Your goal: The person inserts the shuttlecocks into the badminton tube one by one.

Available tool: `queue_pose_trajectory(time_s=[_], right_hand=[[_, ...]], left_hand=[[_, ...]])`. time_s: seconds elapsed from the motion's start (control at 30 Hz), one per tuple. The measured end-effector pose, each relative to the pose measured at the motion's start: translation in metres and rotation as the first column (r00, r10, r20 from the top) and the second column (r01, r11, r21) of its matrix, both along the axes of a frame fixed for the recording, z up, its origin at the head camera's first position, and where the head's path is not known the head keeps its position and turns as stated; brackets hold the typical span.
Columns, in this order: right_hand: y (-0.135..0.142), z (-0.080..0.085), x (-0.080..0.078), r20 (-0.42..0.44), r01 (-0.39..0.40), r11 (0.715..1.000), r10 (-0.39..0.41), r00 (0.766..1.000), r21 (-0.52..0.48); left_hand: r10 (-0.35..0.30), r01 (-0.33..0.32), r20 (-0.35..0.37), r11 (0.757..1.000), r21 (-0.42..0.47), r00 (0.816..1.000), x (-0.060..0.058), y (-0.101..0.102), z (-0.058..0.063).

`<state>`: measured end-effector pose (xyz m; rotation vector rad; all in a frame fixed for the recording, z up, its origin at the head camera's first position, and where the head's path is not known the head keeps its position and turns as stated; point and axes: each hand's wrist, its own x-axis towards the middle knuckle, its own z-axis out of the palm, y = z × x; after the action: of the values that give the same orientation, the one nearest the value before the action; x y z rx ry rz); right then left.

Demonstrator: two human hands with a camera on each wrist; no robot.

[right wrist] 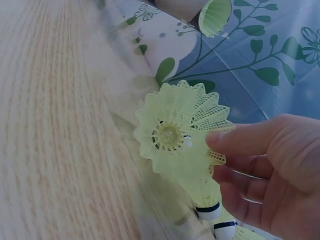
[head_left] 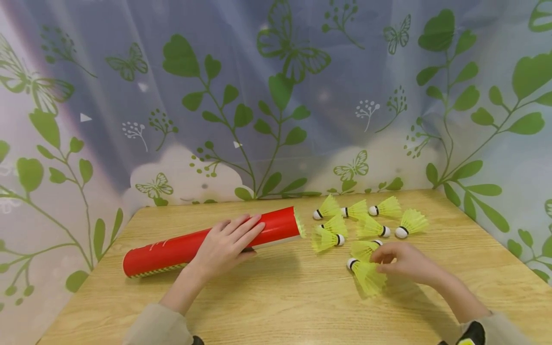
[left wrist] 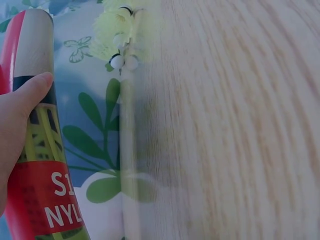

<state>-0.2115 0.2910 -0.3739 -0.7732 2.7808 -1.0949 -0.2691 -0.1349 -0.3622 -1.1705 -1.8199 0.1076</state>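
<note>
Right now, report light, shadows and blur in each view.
Head: bright, with a soft shadow beneath the red tube; left wrist: dimmer, the distant shuttlecocks hazy and washed out; right wrist: also dim, the printed backdrop bluish, the near shuttlecock fairly clear.

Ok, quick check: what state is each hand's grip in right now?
Left hand: closed around the red tube.
Right hand: closed, thumb and fingers pinching a yellow shuttlecock by its skirt.
</note>
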Motion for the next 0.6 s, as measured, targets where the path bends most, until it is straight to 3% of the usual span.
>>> queue_pose_trajectory(time_s=[0.17, 0.33, 0.6], right_hand=[[-0.0032, -0.0013, 0.0011, 0.016, 0.072, 0.997, -0.072, 0.997, -0.018], [-0.0038, -0.0028, 0.0019, -0.030, 0.104, 0.994, -0.105, 0.994, -0.028], [-0.0085, 0.0017, 0.0018, -0.011, 0.194, 0.973, -0.197, 0.980, -0.126]], left_hand=[[-0.003, 0.003, 0.002, 1.000, -0.002, 1.000, 0.0003, 0.0000, 0.0003], [-0.004, 0.004, 0.005, 1.000, -0.005, 1.000, -0.0001, 0.0001, -0.0001], [-0.010, 0.010, 0.004, 1.000, -0.002, 1.000, -0.0004, 0.0001, -0.0008]])
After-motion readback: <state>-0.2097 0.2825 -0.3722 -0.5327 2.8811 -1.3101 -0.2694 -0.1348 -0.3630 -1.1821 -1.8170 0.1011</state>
